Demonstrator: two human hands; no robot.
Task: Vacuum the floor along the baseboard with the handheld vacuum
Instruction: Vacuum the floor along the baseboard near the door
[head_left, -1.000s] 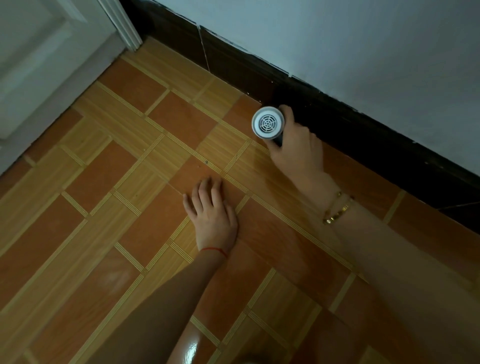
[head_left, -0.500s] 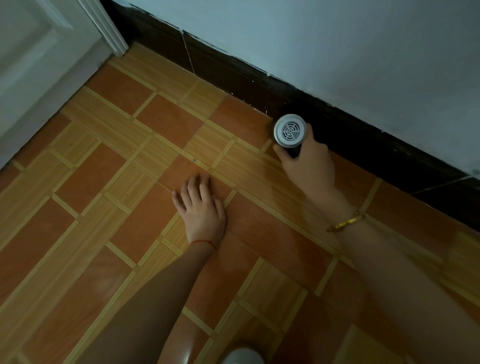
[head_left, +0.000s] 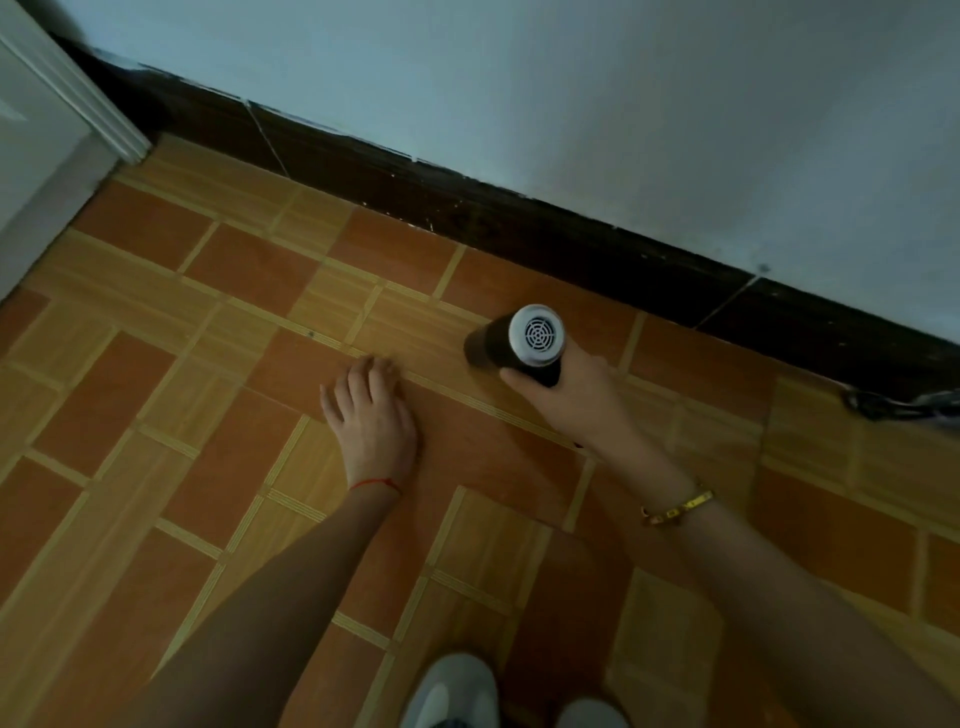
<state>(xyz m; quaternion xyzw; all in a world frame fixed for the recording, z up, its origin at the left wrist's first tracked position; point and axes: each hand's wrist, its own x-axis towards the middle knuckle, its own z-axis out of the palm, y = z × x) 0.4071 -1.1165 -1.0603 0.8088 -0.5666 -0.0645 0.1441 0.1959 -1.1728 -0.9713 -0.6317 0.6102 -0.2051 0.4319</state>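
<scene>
Black handheld vacuum clasped in right hand grip; left hand flat, splayed on floor.

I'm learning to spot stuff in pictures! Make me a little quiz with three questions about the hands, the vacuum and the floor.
1. True or false: the left hand lies flat on the tiled floor.
2. Which hand holds the handheld vacuum? A) left B) right C) both
3. Fill in: the dark strip where the wall meets the floor is the ____.

Key:
1. True; its palm is down and it holds nothing.
2. B; the right hand grips its dark body, round grille end facing the camera.
3. Baseboard.
</scene>
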